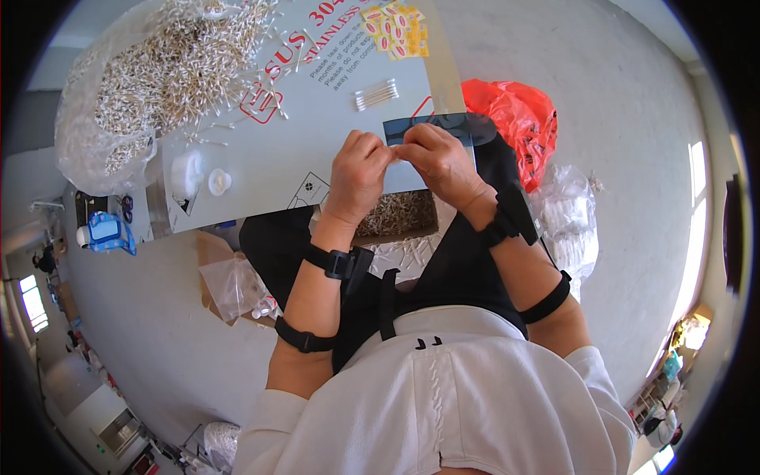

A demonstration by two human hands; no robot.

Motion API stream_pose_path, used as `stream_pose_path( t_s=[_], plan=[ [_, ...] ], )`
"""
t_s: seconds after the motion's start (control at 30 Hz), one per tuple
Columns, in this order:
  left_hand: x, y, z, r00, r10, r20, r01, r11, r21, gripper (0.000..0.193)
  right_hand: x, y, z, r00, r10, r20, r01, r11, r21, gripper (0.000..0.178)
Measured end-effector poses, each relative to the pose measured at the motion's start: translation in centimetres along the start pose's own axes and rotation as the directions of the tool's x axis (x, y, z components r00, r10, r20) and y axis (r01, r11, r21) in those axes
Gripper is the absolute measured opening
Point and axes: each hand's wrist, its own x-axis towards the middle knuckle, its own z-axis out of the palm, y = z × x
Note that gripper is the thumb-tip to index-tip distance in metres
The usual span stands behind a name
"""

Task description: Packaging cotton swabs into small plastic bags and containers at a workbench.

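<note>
The left hand and right hand meet at the fingertips above the near edge of the table. Both sets of fingers are pinched together on a small pale item, whose kind cannot be made out.

Risks: a slack pinch could let the item slip over the near edge, towards the open box of swabs below. A brush of the right forearm or wrist could shift the dark blue sheet just beyond the fingers. A knock at the far side could scatter the neat row of cotton swabs, which appears unbound.

Materials: the tabletop is smooth, grey and printed. At far left, a crumpled clear plastic bag spills a heap of thin, white-tipped swabs. Flat yellow-and-white packets lie far. To the right, the red bag is thin, creased and glossy.
</note>
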Motion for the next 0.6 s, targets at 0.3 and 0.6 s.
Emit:
stream_pose_path(
  t_s=[0.3,0.6],
  plan=[
    [-0.5,-0.3,-0.4,0.994,-0.107,0.017,0.108,0.983,-0.151,0.020,-0.6,-0.5,0.0,0.983,0.186,0.002,-0.183,0.962,0.205,0.015],
    [-1.0,1.1,-0.3,0.999,0.039,-0.003,-0.039,0.998,0.044,0.017,-0.8,-0.8,0.2,0.997,-0.057,-0.042,0.053,0.994,-0.098,0.011]
  ],
)
